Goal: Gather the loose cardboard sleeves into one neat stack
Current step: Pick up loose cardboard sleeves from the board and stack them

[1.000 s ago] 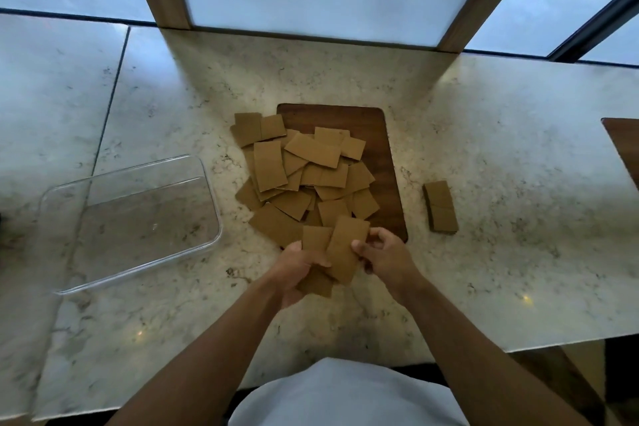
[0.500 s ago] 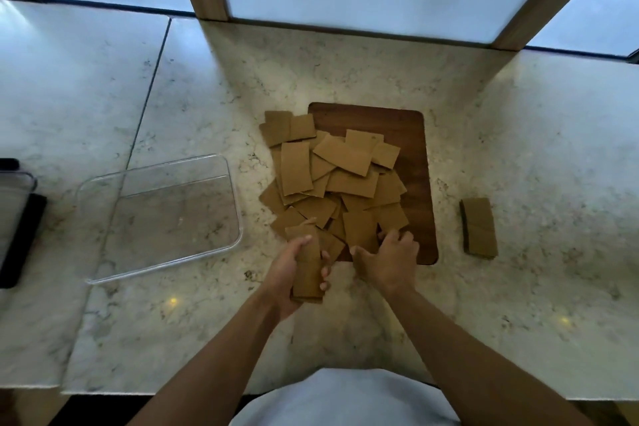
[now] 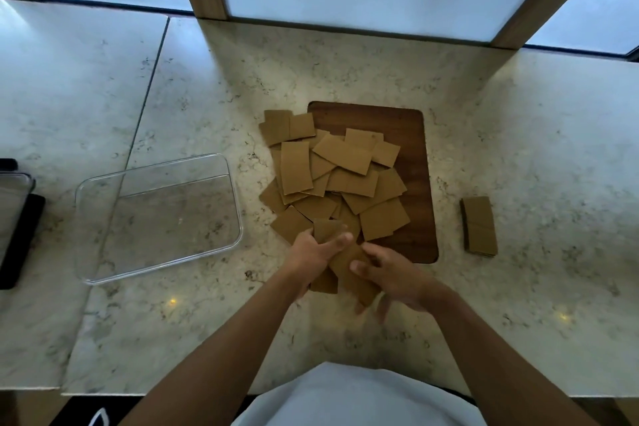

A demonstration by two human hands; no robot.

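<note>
A loose pile of brown cardboard sleeves [image 3: 340, 176] sprawls over the left part of a dark wooden board [image 3: 413, 135] and onto the marble counter. My left hand [image 3: 313, 254] grips a small bundle of sleeves [image 3: 326, 230] at the pile's near edge. My right hand [image 3: 390, 275] pinches another sleeve [image 3: 352, 273] that lies tilted against that bundle. A small neat stack of sleeves [image 3: 479, 226] lies apart, to the right of the board.
A clear plastic tray [image 3: 157, 218] sits on the counter left of the pile. Dark objects [image 3: 15, 218] stand at the far left edge. The marble counter [image 3: 518, 156] runs to a window frame at the back.
My right hand has come back from the pile holding a sleeve and brought it against the bundle in my left hand. The view has shifted slightly.
</note>
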